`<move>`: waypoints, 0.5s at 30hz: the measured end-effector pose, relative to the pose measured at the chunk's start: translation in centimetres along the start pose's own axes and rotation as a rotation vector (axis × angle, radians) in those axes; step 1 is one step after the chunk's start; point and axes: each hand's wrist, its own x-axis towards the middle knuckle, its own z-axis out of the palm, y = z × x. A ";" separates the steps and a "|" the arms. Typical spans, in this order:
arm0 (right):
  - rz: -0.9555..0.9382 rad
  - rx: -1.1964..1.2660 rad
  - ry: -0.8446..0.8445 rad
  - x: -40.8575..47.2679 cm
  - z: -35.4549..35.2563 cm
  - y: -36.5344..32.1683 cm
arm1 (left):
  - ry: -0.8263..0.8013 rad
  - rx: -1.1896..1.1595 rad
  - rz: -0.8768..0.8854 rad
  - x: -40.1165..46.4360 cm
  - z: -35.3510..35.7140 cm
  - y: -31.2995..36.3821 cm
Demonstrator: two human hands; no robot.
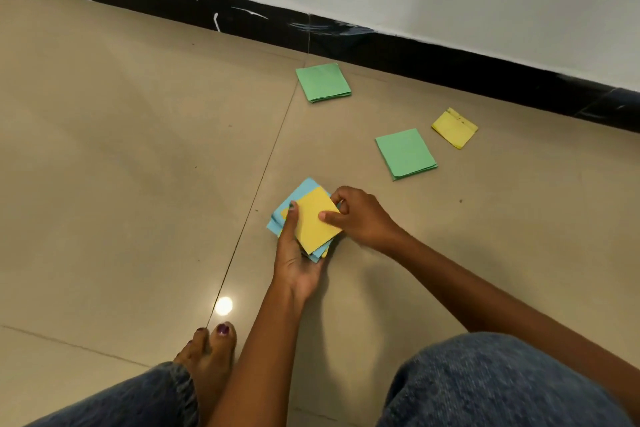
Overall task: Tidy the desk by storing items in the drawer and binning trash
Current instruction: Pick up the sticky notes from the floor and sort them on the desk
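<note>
left hand point(294, 260): under a small paper stack point(313, 218), thumb curled over its top.
right hand point(360, 218): pinching stack's right edge.
stack: matte yellow square on pale blue sheets, just above glossy beige tile floor point(138, 149).
loose on floor: two folded green squares point(323, 81) point(405, 153), one creased yellow point(454, 127), near black skirting point(415, 55).

The floor point(138, 149) is glossy beige tile, smooth enough to mirror a lamp glare beside the bare foot point(207, 357). On it lie matt folded paper squares: two green point(323, 81) point(405, 152), one yellow point(454, 127). Faded blue denim point(485, 385) covers the knees. Beyond the papers, the black skirting point(415, 55) looks scuffed.
</note>
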 end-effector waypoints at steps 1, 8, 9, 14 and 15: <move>-0.014 -0.046 0.085 0.3 -0.1 0.4 | 0.024 0.064 -0.014 0.4 0.5 -0.3; 0.120 -0.633 0.446 5.1 -4.8 5.9 | 0.125 0.353 -0.041 3.3 2.0 -1.5; 0.172 -0.644 0.433 5.7 -5.2 6.8 | 0.122 0.369 -0.047 3.4 2.1 -1.5; 0.047 -0.848 0.398 5.6 -6.9 7.6 | 0.103 0.387 -0.064 4.0 2.0 -1.4; 0.029 -0.842 0.404 5.4 -7.3 7.3 | 0.106 0.379 -0.065 4.1 2.1 -1.4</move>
